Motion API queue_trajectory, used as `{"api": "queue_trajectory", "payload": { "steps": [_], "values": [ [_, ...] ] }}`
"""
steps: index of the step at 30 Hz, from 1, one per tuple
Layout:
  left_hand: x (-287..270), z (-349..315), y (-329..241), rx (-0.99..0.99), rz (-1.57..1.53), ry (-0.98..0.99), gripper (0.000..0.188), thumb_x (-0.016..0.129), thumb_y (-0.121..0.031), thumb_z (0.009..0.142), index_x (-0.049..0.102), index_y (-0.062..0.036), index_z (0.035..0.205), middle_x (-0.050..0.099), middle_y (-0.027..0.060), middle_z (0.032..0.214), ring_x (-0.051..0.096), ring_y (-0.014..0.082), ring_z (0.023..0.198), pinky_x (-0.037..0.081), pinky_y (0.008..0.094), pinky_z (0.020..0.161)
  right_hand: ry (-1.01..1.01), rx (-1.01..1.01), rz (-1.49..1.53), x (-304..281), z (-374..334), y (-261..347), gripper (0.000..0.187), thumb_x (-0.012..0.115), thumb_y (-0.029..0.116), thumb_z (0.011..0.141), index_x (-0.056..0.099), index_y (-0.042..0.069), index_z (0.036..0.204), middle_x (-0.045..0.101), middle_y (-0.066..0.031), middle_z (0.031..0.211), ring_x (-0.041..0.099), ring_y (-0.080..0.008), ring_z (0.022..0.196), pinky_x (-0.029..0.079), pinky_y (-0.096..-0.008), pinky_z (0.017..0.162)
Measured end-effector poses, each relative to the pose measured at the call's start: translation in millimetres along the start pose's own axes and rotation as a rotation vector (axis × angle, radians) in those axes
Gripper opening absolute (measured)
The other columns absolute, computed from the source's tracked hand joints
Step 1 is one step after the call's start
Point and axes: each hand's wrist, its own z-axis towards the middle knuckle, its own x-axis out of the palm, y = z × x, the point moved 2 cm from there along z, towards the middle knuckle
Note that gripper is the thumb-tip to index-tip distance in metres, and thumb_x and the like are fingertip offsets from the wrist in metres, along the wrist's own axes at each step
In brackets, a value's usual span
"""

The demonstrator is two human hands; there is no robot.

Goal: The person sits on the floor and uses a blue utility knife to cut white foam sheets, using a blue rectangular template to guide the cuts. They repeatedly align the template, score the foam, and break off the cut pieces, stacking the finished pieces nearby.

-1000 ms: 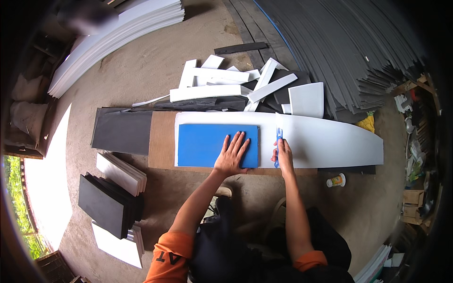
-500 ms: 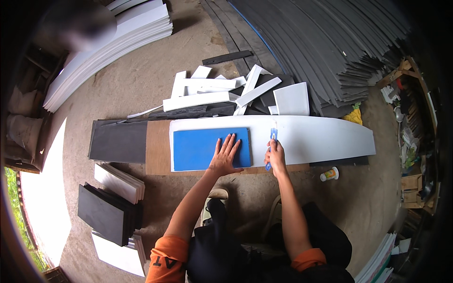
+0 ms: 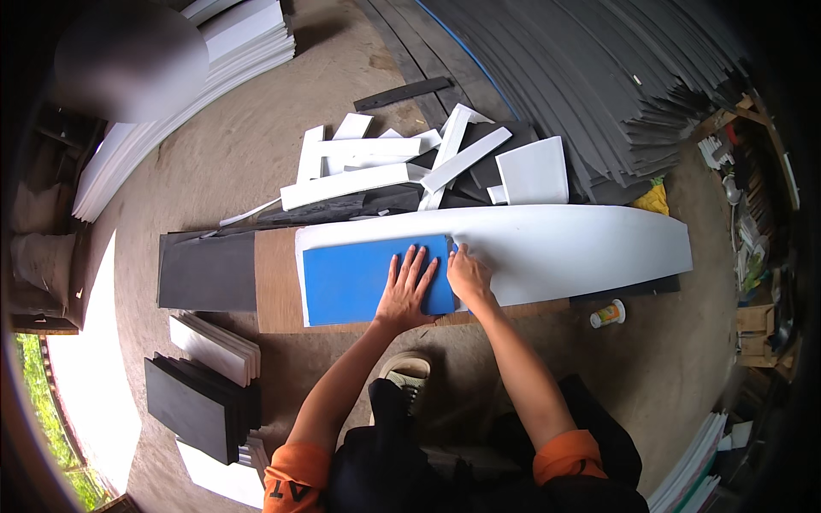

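My left hand (image 3: 405,291) presses flat, fingers spread, on a blue rectangular board (image 3: 346,278). That board lies on a long white foam sheet (image 3: 590,248) whose right end curves to a taper. At the board's right edge, my right hand (image 3: 469,278) is closed round a blue utility knife (image 3: 456,247). Most of the knife is hidden by the fingers, and its blade tip does not show. Under the white sheet is a brown wooden board (image 3: 278,282), with a dark grey sheet (image 3: 205,272) at its left end.
White offcuts (image 3: 368,179) lie heaped beyond the sheet. Large stacks of dark grey sheets (image 3: 581,85) and white sheets (image 3: 248,43) stand farther back. Cut dark panels (image 3: 192,402) and white panels (image 3: 214,346) sit at the left. A small white cup (image 3: 607,314) lies on its side at right.
My right hand has moved left with the utility knife, from the bare white sheet to the blue board's right edge. My left hand stays flat on the board.
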Motion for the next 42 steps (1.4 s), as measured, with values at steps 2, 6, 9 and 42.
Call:
{"api": "queue_trajectory", "payload": {
  "steps": [2,6,9,42],
  "values": [
    [-1.0,3.8,-3.4,0.004,-0.003,0.027,0.105,0.069,-0.051,0.052,0.019,-0.0088,0.134,0.016,0.0169,0.138,0.011,0.0323,0.129,0.009,0.0511,0.103,-0.043,-0.026,-0.033,0.0,5.0,1.4,0.027,0.035,0.024,0.087,0.046,0.0,0.095,0.06,-0.0223,0.072,0.06,-0.0371,0.071,0.047,-0.0452,0.066],
    [1.6,6.9,-1.2,-0.016,-0.019,0.077,0.104,0.068,-0.05,0.052,0.018,-0.0082,0.134,0.014,0.0153,0.14,0.009,0.0318,0.13,0.007,0.0532,0.102,-0.019,-0.03,0.011,4.9,7.7,7.3,0.023,0.037,0.021,0.086,0.047,0.0,0.091,0.06,-0.0228,0.072,0.06,-0.0371,0.072,0.047,-0.0447,0.066],
    [1.4,8.1,-0.8,-0.017,-0.011,0.099,0.104,0.066,-0.052,0.053,0.018,-0.0075,0.134,0.014,0.0138,0.14,0.008,0.0321,0.13,0.007,0.0551,0.101,0.01,-0.016,0.036,4.5,10.9,9.9,0.022,0.039,0.02,0.086,0.047,0.0,0.089,0.059,-0.0231,0.074,0.059,-0.0373,0.072,0.047,-0.0445,0.066],
    [10.6,4.4,-15.3,-0.066,0.229,0.077,0.112,0.063,-0.064,0.05,0.016,-0.0072,0.135,0.009,0.0116,0.141,0.004,0.0315,0.131,0.007,0.0601,0.098,0.224,0.175,0.124,44.3,-104.3,-34.5,0.028,0.043,0.021,0.083,0.04,0.0,0.102,0.058,-0.025,0.082,0.058,-0.041,0.078,0.047,-0.049,0.068]
  ]
}}
